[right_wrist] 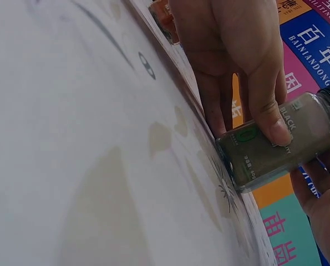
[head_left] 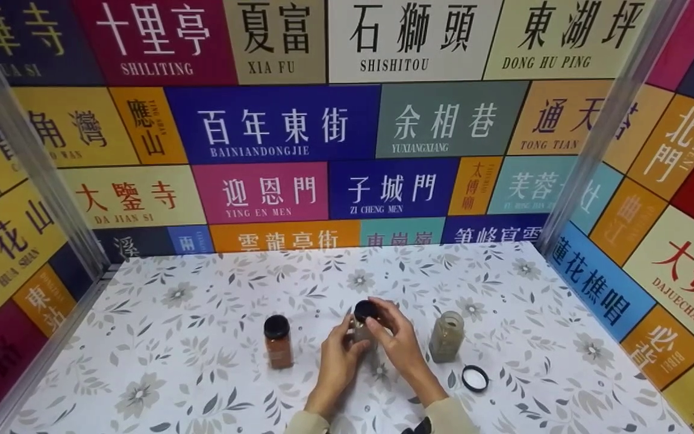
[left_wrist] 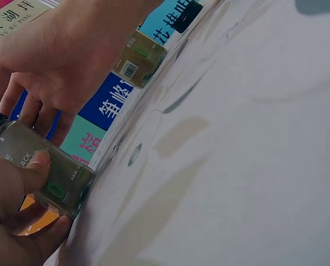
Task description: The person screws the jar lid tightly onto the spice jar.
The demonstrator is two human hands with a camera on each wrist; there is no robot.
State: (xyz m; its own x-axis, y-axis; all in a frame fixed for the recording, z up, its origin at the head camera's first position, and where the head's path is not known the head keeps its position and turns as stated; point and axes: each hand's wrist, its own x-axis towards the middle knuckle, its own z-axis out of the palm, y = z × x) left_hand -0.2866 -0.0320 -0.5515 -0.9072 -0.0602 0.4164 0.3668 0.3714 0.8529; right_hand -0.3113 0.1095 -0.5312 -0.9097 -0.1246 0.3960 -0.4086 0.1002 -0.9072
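Observation:
Between both hands stands a clear spice jar (right_wrist: 264, 147) of grey-brown powder; "BLACK" is legible on its partly covered label. My left hand (head_left: 336, 357) grips its body, thumb lying across the label. Fingers of my right hand (head_left: 404, 345) hold the black lid (head_left: 366, 309) on top, from the right side. In the right wrist view, the jar's base meets the tabletop. Whether the lid is loose cannot be seen. To the right is an uncapped jar (head_left: 447, 342) of greenish-grey powder, with a black-rimmed lid (head_left: 475, 378) beside it, white inside facing up.
A jar of reddish-orange powder (head_left: 279, 348) with a black cap stands left of my hands. The white tabletop (head_left: 214, 313) has a leaf-and-flower print. Panels with Chinese place names (head_left: 271, 123) rise behind and along both sides, with pale metal posts (head_left: 612, 120) at the corners.

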